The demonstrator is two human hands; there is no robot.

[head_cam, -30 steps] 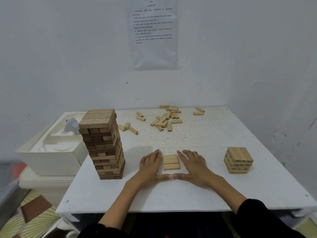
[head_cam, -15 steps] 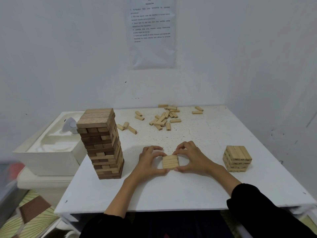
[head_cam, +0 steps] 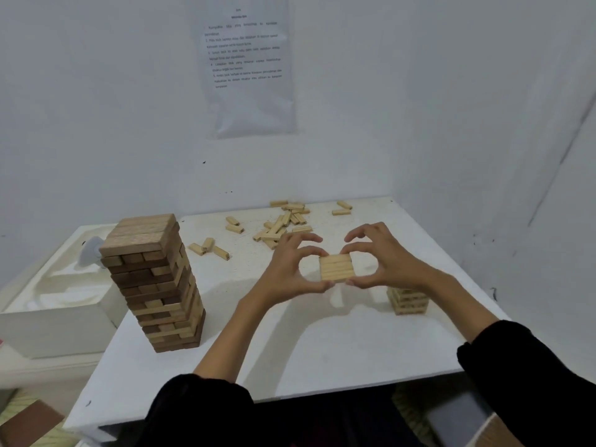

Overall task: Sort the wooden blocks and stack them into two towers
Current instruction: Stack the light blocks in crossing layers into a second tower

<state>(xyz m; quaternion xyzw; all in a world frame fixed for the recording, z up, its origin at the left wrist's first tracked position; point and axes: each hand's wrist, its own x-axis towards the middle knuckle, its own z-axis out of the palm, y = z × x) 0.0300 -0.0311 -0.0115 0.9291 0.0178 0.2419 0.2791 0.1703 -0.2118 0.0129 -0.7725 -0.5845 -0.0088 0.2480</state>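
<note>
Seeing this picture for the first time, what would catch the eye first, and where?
First the tall tower of dark and pale blocks, at the left of the table. In the middle, the left hand and right hand pinch a row of pale blocks between them. A short tower stands at the right, partly behind the right wrist; loose blocks lie at the far side.

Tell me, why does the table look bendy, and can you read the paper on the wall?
Head view: the wide lens bows the edges of the table; print on the paper is too soft to read; the left hand and right hand holding the row of blocks cast soft shadows below.
</note>
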